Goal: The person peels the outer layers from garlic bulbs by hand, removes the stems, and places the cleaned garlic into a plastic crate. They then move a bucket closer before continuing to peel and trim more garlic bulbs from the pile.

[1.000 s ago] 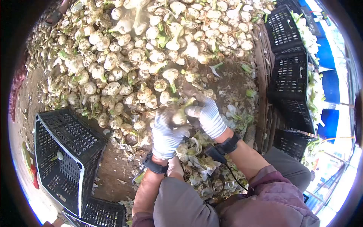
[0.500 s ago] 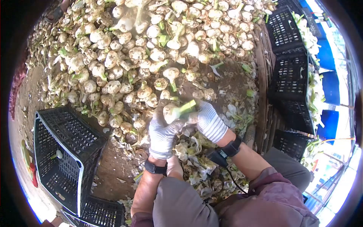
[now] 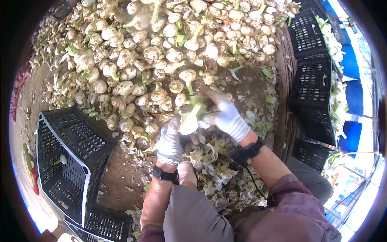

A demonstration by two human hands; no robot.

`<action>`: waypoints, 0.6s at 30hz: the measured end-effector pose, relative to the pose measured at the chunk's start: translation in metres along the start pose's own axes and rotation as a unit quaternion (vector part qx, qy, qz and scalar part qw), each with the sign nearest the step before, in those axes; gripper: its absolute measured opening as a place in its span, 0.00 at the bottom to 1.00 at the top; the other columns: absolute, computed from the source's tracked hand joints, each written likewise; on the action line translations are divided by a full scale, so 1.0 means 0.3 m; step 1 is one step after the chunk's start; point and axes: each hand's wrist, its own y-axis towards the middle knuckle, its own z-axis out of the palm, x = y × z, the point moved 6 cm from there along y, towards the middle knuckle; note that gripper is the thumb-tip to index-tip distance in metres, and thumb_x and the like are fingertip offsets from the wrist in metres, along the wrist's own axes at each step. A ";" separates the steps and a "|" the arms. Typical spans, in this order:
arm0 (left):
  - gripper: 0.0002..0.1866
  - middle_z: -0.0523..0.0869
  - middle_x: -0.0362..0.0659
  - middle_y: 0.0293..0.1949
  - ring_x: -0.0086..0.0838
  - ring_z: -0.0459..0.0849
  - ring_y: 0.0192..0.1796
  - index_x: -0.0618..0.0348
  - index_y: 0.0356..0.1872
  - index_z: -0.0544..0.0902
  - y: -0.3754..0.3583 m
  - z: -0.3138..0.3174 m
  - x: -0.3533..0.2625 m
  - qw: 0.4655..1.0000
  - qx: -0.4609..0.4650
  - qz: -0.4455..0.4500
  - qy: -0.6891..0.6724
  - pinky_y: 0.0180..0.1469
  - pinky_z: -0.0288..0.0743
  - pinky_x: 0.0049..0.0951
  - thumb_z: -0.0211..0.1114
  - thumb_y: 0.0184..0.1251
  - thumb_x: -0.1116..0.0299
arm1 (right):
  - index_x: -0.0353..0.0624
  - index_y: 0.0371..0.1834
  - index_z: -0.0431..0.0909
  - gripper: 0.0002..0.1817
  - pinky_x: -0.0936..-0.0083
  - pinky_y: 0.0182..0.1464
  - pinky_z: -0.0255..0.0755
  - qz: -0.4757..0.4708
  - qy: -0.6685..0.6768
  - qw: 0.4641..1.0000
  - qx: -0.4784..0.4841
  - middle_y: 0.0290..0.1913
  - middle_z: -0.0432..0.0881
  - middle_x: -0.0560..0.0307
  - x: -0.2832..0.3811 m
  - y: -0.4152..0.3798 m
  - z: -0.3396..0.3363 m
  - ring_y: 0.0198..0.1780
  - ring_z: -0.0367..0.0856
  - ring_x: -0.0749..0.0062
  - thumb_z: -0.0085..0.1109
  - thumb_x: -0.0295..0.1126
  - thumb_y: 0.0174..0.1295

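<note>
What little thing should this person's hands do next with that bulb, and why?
Probably close the right hand on the green stalk while the left hand steadies the white bulb. The stalk points up near the spread right fingers, and the left hand seems to support the bulb. Blur hides whether the right hand touches it.

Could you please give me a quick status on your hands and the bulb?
Left hand holding white bulb, green stalk attached. Right hand close beside it, blurred, grip unclear. Nothing seen blocking; leafy scraps heaped nearby.
</note>
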 end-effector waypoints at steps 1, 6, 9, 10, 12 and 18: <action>0.32 0.83 0.44 0.33 0.29 0.82 0.31 0.64 0.48 0.75 0.006 -0.015 0.006 0.999 -0.004 0.000 0.043 0.35 0.79 0.26 0.57 0.62 0.41 | 0.40 0.55 0.71 0.29 0.77 0.42 0.76 0.027 0.065 0.997 -0.021 0.48 0.80 0.56 -0.018 -0.007 -0.019 0.40 0.81 0.69 0.67 0.25 0.46; 0.30 0.81 0.45 0.43 0.34 0.82 0.43 0.61 0.52 0.71 0.046 -0.014 0.060 0.997 -0.012 0.076 -0.015 0.46 0.80 0.36 0.67 0.57 0.50 | 0.33 0.42 0.79 0.13 0.86 0.23 0.70 0.174 0.262 0.949 -0.022 0.28 0.82 0.57 -0.007 -0.085 0.024 0.19 0.74 0.82 0.64 0.28 0.55; 0.12 0.81 0.41 0.39 0.28 0.80 0.43 0.56 0.40 0.77 0.041 0.003 -0.011 0.976 -0.061 0.117 -0.176 0.44 0.78 0.30 0.69 0.56 0.68 | 0.31 0.42 0.78 0.14 0.86 0.20 0.69 0.171 0.321 0.932 -0.013 0.26 0.81 0.58 0.063 -0.086 0.034 0.18 0.75 0.80 0.62 0.29 0.57; 0.12 0.81 0.39 0.36 0.27 0.80 0.40 0.55 0.38 0.77 0.060 -0.027 -0.029 0.964 -0.086 0.157 -0.197 0.45 0.77 0.32 0.67 0.54 0.78 | 0.31 0.42 0.78 0.14 0.86 0.20 0.69 0.171 0.320 0.932 -0.012 0.26 0.81 0.58 0.058 -0.086 0.039 0.18 0.75 0.80 0.62 0.29 0.57; 0.12 0.81 0.38 0.32 0.25 0.80 0.32 0.55 0.38 0.76 0.044 -0.075 -0.044 0.969 -0.113 0.156 -0.154 0.33 0.78 0.29 0.65 0.53 0.80 | 0.31 0.40 0.78 0.12 0.84 0.18 0.69 0.203 0.337 0.918 -0.047 0.25 0.80 0.55 0.006 -0.087 0.032 0.18 0.77 0.78 0.61 0.28 0.57; 0.13 0.82 0.41 0.36 0.29 0.83 0.40 0.59 0.34 0.76 -0.077 0.063 -0.133 0.970 0.009 0.162 -0.182 0.43 0.79 0.29 0.62 0.47 0.86 | 0.35 0.34 0.79 0.08 0.75 0.15 0.65 0.286 0.378 0.872 -0.123 0.21 0.79 0.55 -0.126 -0.050 0.005 0.15 0.73 0.71 0.59 0.30 0.58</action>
